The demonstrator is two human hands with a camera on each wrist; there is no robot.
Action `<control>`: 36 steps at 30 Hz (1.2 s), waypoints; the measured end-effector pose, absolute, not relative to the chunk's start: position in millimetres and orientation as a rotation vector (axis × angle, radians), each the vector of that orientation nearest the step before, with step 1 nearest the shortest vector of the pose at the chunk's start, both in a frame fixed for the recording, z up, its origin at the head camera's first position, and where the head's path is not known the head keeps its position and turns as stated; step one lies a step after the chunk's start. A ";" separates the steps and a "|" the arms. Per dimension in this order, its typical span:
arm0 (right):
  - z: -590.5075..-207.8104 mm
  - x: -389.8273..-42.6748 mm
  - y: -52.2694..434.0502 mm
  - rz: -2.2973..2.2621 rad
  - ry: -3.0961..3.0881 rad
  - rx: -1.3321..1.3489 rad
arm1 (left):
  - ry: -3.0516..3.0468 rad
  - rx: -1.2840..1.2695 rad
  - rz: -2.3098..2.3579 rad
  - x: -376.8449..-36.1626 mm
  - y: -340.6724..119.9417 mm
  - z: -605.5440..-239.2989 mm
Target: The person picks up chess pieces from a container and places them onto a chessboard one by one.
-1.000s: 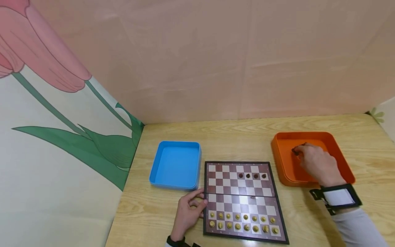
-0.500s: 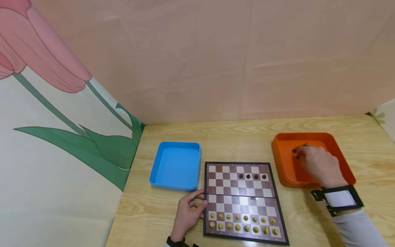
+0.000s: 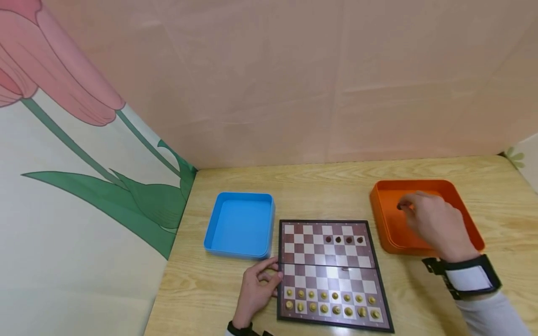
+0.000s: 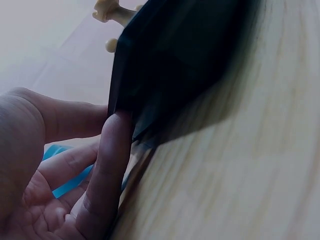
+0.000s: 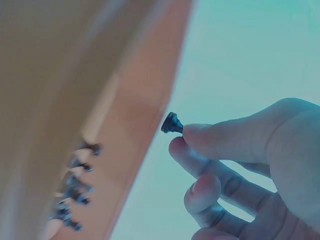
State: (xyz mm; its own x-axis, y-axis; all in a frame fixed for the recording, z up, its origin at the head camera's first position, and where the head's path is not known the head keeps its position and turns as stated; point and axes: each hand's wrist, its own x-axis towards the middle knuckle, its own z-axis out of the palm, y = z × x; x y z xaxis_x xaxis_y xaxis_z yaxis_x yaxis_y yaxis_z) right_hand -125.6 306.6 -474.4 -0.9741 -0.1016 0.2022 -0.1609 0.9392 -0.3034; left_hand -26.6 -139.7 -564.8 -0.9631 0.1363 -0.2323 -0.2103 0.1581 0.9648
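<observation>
My right hand (image 3: 437, 226) is above the orange tray (image 3: 382, 224), pinching a small dark chess piece (image 5: 172, 123) between thumb and fingertip. The piece's flared base shows, while its other end is hidden in the grip. Several dark pieces (image 5: 77, 192) lie in the tray in the right wrist view. My left hand (image 3: 257, 287) holds the left edge of the folding chessboard (image 3: 321, 282) near its middle seam, thumb and finger at the rim. Gold pieces (image 3: 335, 296) stand in two rows on the near side. Several dark pieces (image 3: 349, 240) stand in a row at the far right.
A blue tray (image 3: 239, 226) stands left of the chessboard, beyond my left hand. Everything rests on a light wooden table (image 3: 328, 186). A pinkish cloth backdrop (image 3: 269, 93) rises behind the table's far edge.
My right hand has risen slightly from among the pieces in the orange tray, with one dark chess piece between its fingertips. The left hand and the board's pieces stay where they were.
</observation>
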 end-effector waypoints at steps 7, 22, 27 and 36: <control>-456.3 -118.0 284.0 0.493 -2.875 0.332 | 2.176 -0.075 1.892 -25.4 -139.6 -566.4; -459.4 -118.5 225.9 0.638 -2.867 0.525 | 2.196 -0.054 1.880 -27.8 -140.4 -568.6; -462.2 -117.4 209.3 0.672 -2.903 0.558 | 2.197 -0.043 1.886 -27.8 -139.8 -569.7; -474.6 -120.0 181.3 0.826 -2.919 0.658 | 2.208 -0.038 1.877 -27.5 -139.7 -569.2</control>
